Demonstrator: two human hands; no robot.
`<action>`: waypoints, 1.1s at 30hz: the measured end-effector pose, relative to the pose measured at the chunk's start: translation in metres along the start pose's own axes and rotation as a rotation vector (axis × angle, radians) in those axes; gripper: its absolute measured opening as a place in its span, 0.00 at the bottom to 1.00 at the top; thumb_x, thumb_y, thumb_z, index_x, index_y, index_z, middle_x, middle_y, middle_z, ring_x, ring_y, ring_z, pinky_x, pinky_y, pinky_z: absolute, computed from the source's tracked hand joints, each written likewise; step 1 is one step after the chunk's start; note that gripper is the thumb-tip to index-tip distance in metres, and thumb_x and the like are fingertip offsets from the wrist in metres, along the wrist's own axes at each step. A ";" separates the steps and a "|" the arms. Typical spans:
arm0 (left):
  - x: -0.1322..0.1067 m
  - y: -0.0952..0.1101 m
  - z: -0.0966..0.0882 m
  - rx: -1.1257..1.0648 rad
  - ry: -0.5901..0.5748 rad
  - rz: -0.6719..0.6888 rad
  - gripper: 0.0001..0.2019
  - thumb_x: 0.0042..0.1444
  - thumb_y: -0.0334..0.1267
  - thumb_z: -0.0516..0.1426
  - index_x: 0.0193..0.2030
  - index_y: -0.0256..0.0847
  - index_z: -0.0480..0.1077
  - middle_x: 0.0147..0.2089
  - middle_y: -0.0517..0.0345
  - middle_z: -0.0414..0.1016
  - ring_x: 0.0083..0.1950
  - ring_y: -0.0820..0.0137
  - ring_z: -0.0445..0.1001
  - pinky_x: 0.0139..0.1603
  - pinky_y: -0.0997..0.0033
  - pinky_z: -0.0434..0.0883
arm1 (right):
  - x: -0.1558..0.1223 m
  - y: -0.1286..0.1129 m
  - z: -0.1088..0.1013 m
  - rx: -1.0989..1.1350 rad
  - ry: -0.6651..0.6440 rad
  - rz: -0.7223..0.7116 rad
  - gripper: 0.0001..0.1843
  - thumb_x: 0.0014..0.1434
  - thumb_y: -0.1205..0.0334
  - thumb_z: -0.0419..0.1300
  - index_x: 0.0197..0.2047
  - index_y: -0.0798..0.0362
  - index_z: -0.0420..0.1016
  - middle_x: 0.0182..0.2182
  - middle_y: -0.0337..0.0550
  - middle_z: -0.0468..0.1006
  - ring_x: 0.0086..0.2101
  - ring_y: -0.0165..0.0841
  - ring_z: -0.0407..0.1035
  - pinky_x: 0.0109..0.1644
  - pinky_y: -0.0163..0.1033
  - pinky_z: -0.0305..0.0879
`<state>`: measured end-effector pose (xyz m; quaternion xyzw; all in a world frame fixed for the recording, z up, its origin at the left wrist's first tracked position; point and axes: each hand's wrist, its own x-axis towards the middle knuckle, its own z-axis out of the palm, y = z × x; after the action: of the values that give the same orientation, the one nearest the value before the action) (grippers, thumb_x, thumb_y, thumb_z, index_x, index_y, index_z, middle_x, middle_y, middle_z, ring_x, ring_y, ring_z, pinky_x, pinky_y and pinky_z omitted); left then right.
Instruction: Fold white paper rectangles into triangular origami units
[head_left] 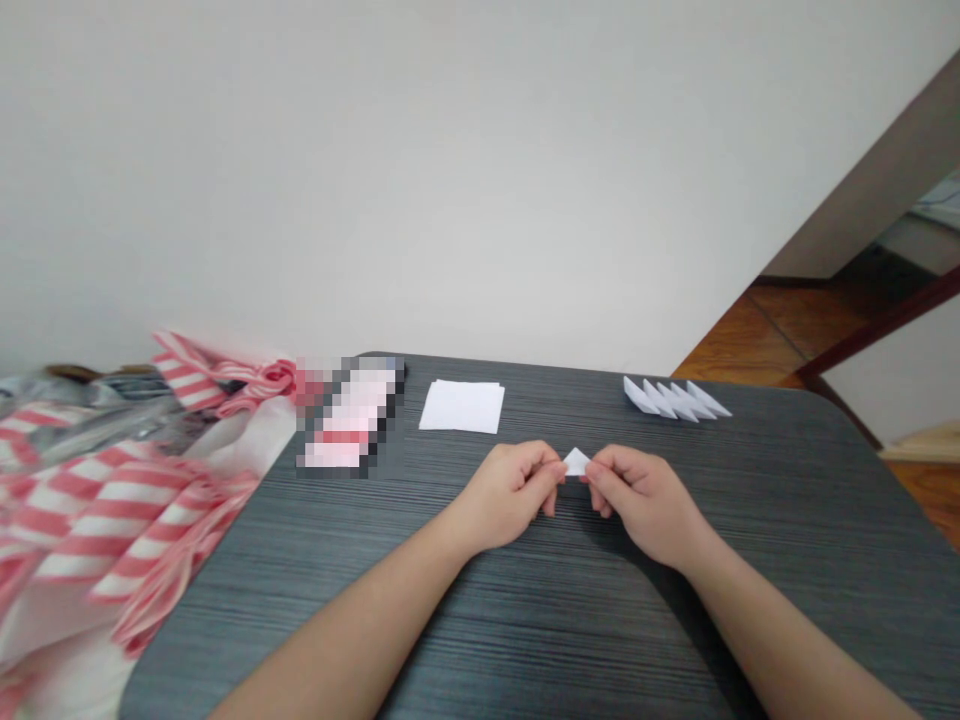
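Observation:
A small folded piece of white paper (pixel 576 462) with a pointed top is held up between my two hands above the dark table. My left hand (pixel 517 490) pinches its left corner between thumb and fingers. The right corner is pinched the same way by my right hand (pixel 641 495). Only the middle of the paper shows; both its ends are hidden under my fingers. Beyond my left hand lies a stack of white paper sheets (pixel 462 407). Several folded white paper pieces (pixel 675 400) stand in an overlapping row beyond my right hand.
The dark wood-grain table (pixel 315 590) has rounded corners and its far edge is near a pale wall (pixel 480 180). A blurred-out pinkish object (pixel 349 415) lies at the back left. Red-and-white striped cloth (pixel 112 510) is heaped beside the table's left edge.

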<state>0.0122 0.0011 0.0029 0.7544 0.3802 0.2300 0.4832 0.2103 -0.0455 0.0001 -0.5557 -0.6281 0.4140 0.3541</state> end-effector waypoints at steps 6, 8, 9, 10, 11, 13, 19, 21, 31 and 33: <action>-0.001 -0.001 0.001 -0.028 -0.002 -0.008 0.15 0.66 0.40 0.50 0.29 0.39 0.66 0.22 0.63 0.71 0.22 0.76 0.65 0.26 0.77 0.60 | 0.000 0.002 -0.001 0.004 0.010 0.004 0.16 0.66 0.61 0.55 0.25 0.52 0.69 0.20 0.35 0.72 0.22 0.28 0.66 0.30 0.33 0.62; -0.001 0.000 0.000 -0.008 -0.005 -0.003 0.15 0.66 0.40 0.49 0.28 0.39 0.66 0.22 0.63 0.71 0.22 0.76 0.65 0.27 0.77 0.61 | 0.000 0.003 -0.001 0.003 0.012 0.005 0.16 0.66 0.61 0.55 0.25 0.52 0.69 0.19 0.35 0.72 0.22 0.28 0.66 0.30 0.33 0.62; -0.001 0.001 0.000 0.001 -0.007 0.000 0.16 0.66 0.39 0.49 0.27 0.39 0.66 0.22 0.63 0.71 0.22 0.76 0.65 0.27 0.77 0.61 | 0.000 0.003 0.000 0.006 0.010 0.008 0.17 0.66 0.61 0.54 0.25 0.52 0.69 0.19 0.35 0.72 0.22 0.28 0.66 0.30 0.33 0.62; -0.001 0.001 -0.001 0.008 -0.009 0.004 0.16 0.66 0.39 0.49 0.27 0.39 0.66 0.22 0.63 0.71 0.22 0.76 0.66 0.28 0.77 0.61 | 0.000 0.003 0.000 0.013 0.009 0.012 0.17 0.66 0.60 0.54 0.25 0.52 0.69 0.19 0.35 0.71 0.22 0.28 0.66 0.30 0.33 0.62; -0.001 0.002 -0.001 0.011 -0.008 0.006 0.16 0.66 0.39 0.49 0.27 0.39 0.66 0.22 0.63 0.72 0.23 0.76 0.66 0.28 0.77 0.61 | 0.000 0.003 0.000 0.019 0.005 0.018 0.17 0.66 0.60 0.54 0.25 0.52 0.69 0.19 0.35 0.71 0.22 0.28 0.66 0.30 0.33 0.62; -0.001 0.003 -0.002 0.008 0.001 0.008 0.16 0.66 0.39 0.49 0.27 0.39 0.66 0.22 0.63 0.72 0.23 0.76 0.66 0.28 0.77 0.62 | 0.001 0.003 0.000 0.029 -0.003 0.028 0.16 0.66 0.60 0.54 0.26 0.52 0.69 0.20 0.35 0.72 0.22 0.28 0.66 0.31 0.34 0.62; -0.001 0.004 -0.001 -0.003 0.017 0.009 0.16 0.66 0.38 0.49 0.26 0.39 0.66 0.22 0.63 0.71 0.23 0.76 0.66 0.28 0.77 0.62 | 0.001 0.006 -0.002 0.017 -0.004 0.024 0.16 0.66 0.60 0.54 0.26 0.52 0.69 0.20 0.35 0.71 0.23 0.28 0.66 0.31 0.34 0.62; -0.001 0.003 -0.001 -0.006 0.013 0.013 0.16 0.65 0.38 0.50 0.26 0.39 0.66 0.21 0.63 0.70 0.23 0.76 0.65 0.28 0.77 0.61 | 0.000 0.006 -0.002 0.009 -0.011 0.006 0.16 0.66 0.61 0.54 0.26 0.52 0.69 0.20 0.35 0.71 0.23 0.28 0.66 0.31 0.34 0.62; -0.001 -0.002 0.002 -0.156 -0.017 -0.006 0.11 0.64 0.42 0.52 0.34 0.37 0.69 0.23 0.62 0.72 0.22 0.76 0.65 0.23 0.78 0.60 | 0.000 -0.001 0.000 -0.029 -0.075 -0.027 0.15 0.65 0.63 0.55 0.25 0.52 0.69 0.20 0.35 0.72 0.23 0.28 0.67 0.30 0.33 0.63; -0.001 -0.002 0.002 -0.125 -0.021 -0.006 0.12 0.64 0.42 0.52 0.33 0.37 0.69 0.23 0.62 0.72 0.22 0.77 0.65 0.24 0.78 0.60 | 0.000 -0.003 0.001 -0.036 -0.098 -0.026 0.14 0.64 0.64 0.55 0.26 0.52 0.70 0.20 0.35 0.73 0.23 0.28 0.67 0.30 0.32 0.63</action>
<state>0.0125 -0.0001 0.0008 0.7241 0.3621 0.2438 0.5340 0.2081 -0.0459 0.0024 -0.5327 -0.6593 0.4247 0.3181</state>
